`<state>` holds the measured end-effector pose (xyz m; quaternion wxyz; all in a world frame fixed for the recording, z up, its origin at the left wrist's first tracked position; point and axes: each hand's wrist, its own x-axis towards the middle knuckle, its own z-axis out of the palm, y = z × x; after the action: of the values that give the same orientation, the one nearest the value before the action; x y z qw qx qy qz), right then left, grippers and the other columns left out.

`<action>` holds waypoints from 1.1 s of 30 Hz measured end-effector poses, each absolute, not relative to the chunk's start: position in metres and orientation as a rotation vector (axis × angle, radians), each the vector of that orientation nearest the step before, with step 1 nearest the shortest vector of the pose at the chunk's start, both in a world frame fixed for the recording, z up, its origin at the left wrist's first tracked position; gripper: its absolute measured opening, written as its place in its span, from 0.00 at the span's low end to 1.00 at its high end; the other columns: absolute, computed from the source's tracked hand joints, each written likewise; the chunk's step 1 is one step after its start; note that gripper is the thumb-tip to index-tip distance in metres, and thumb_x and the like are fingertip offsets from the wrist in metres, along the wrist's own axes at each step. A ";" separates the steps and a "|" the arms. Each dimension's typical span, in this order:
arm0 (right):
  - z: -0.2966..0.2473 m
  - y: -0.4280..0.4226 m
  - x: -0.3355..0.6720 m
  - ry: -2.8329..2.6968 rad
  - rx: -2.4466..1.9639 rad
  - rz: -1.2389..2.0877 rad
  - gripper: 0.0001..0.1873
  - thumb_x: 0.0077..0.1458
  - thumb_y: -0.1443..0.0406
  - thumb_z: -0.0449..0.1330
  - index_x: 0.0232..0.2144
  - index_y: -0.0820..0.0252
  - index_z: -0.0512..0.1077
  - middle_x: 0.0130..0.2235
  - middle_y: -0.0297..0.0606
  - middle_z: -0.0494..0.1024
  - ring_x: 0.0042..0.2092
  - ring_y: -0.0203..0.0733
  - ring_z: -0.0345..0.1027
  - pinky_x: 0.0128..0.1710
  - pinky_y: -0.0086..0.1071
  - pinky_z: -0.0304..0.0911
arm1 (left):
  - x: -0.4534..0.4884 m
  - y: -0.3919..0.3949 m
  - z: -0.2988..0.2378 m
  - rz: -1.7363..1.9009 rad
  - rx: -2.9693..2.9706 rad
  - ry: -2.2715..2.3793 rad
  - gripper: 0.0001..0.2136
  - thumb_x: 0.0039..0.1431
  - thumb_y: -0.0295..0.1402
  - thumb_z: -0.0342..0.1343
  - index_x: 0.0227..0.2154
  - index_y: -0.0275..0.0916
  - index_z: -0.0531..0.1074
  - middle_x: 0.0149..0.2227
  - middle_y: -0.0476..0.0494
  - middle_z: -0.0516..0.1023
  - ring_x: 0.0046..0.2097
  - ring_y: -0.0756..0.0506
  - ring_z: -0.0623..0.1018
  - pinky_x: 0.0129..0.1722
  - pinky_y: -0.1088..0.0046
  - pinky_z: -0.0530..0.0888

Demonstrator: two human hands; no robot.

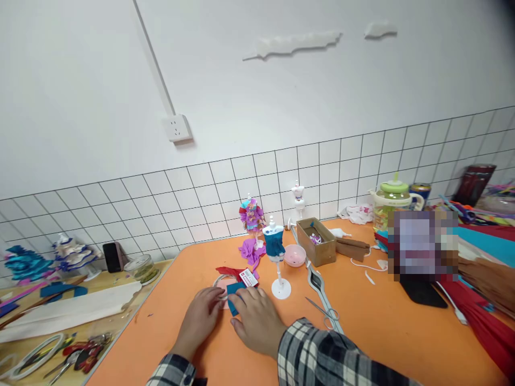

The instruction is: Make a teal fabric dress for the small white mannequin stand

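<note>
Both my hands rest on the orange table (378, 327) near its front. My left hand (200, 315) and my right hand (254, 319) press together on a small teal piece of fabric (234, 293), fingers curled onto it. Just behind it lie a roll of clear tape (221, 280), a red scrap (227, 271) and a small white card (248, 277). A miniature white mannequin in a teal dress (275, 244) stands right of the fabric, beside my right hand.
Scissors (322, 310), a pink bowl (295, 255), a cardboard box (316, 240), a purple-dressed mini mannequin (252, 215), a bare one (298, 196) and a green-lidded jug (392, 203) stand behind. Another person's arm (488, 276) reaches in from the right. A wooden table (60, 316) with tools stands left.
</note>
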<state>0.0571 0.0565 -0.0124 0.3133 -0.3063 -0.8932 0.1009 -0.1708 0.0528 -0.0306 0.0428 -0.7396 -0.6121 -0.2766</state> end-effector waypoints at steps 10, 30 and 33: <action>-0.019 0.073 0.060 -2.489 -0.914 0.250 0.13 0.58 0.58 0.55 0.43 0.56 0.68 0.42 0.41 0.72 0.47 0.48 0.60 0.46 0.43 0.53 | -0.158 0.066 -0.031 -0.953 -2.272 -2.181 0.13 0.60 0.40 0.48 0.32 0.41 0.75 0.35 0.42 0.78 0.39 0.41 0.76 0.42 0.63 0.72; -0.026 0.080 0.068 -2.500 -0.938 0.359 0.16 0.57 0.69 0.52 0.46 0.50 0.71 0.43 0.38 0.72 0.48 0.46 0.61 0.40 0.37 0.52 | -0.151 0.063 -0.032 -1.448 -2.081 -2.320 0.13 0.53 0.42 0.53 0.33 0.39 0.77 0.35 0.41 0.77 0.38 0.41 0.76 0.40 0.64 0.71; -0.026 0.080 0.068 -2.507 -0.946 0.364 0.16 0.58 0.69 0.51 0.45 0.51 0.72 0.43 0.39 0.72 0.49 0.45 0.60 0.41 0.37 0.52 | -0.155 0.065 -0.036 -1.596 -1.973 -2.353 0.16 0.51 0.43 0.53 0.35 0.37 0.75 0.37 0.40 0.78 0.39 0.41 0.77 0.40 0.65 0.73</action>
<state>0.0680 0.0797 -0.0258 0.2169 -0.3414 -0.9051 0.1313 -0.1545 0.0646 -0.0365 -0.1590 -0.5628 -0.6713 -0.4554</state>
